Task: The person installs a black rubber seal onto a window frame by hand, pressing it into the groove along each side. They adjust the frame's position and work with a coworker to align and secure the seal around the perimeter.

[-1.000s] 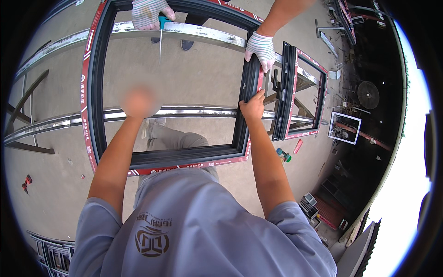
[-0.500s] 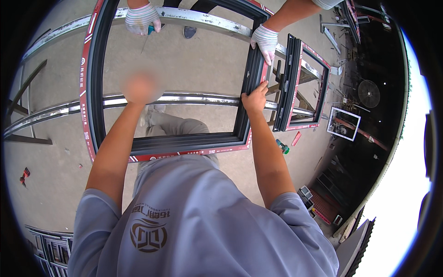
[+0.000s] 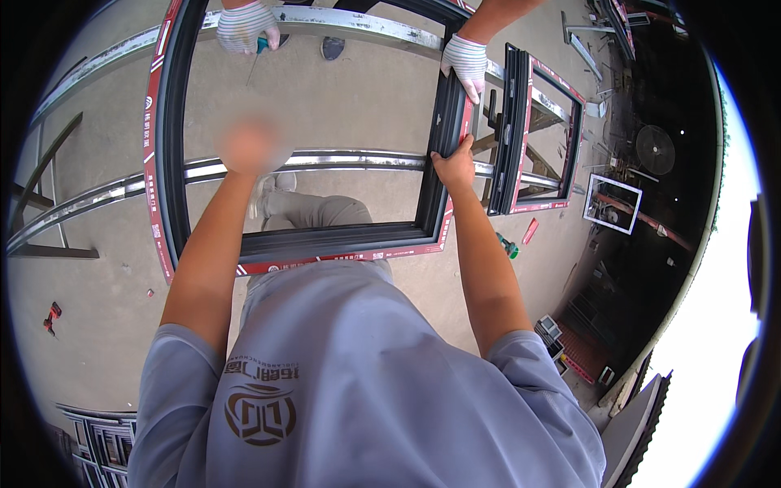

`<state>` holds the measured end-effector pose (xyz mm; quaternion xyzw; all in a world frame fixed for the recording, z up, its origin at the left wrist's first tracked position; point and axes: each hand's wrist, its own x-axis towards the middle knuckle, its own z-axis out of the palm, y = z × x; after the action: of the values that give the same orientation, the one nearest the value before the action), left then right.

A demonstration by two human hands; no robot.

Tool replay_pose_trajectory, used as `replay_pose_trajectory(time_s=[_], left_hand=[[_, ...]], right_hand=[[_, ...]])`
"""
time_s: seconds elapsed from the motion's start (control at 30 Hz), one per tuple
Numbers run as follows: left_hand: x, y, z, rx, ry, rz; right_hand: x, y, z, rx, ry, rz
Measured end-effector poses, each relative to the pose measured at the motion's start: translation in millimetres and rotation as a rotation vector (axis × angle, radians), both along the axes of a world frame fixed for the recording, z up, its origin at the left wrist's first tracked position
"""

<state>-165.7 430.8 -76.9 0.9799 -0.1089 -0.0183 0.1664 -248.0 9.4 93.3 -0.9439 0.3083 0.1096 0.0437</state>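
Note:
A large dark window frame with red protective film round its outer edge lies across metal rails, in front of my body. My right hand grips its right side bar, thumb on the inner dark profile and fingers over the red film. My left hand is blurred, over the frame's opening beside the nearer metal rail; its fingers and anything in them cannot be made out. Across from me, a co-worker's striped gloved hand rests on the same right bar. Their other gloved hand holds a teal-handled screwdriver.
A smaller dark frame with red film lies on the rails to the right. On the floor are a green power tool at right and a red drill at left. A white frame and a round fan stand farther right.
My view has shifted slightly, so the frame and rails sit a little higher in the picture. My right hand stays on the side bar; the co-worker's hands keep nearly the same places.

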Motion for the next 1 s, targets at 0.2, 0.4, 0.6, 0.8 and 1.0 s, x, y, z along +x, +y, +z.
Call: replay_pose_trajectory(time_s=[0.2, 0.4, 0.6, 0.8, 1.0], left_hand=[[-1.1, -1.8, 11.1, -0.02, 0.245, 0.102], [0.7, -2.8, 21.6, 0.098, -0.151, 0.039], [1.7, 6.1, -1.9, -0.067, -0.011, 0.018], [21.4, 21.9, -26.7, -0.154, 0.004, -0.105], [-53.7, 6.6, 57.1, 0.256, 0.354, -0.258]], right_hand=[[-32.3, 2.0, -2.3, -0.023, 0.052, -0.049], [-68.8, -24.5, -2.3, 0.323, -0.121, -0.033], [-213.4, -12.4, 13.2, 0.231, -0.319, -0.051], [-405.8, 4.2, -20.0, 0.243, 0.035, -0.384], [-543.7, 10.2, -68.7, 0.649, 0.222, -0.464]])
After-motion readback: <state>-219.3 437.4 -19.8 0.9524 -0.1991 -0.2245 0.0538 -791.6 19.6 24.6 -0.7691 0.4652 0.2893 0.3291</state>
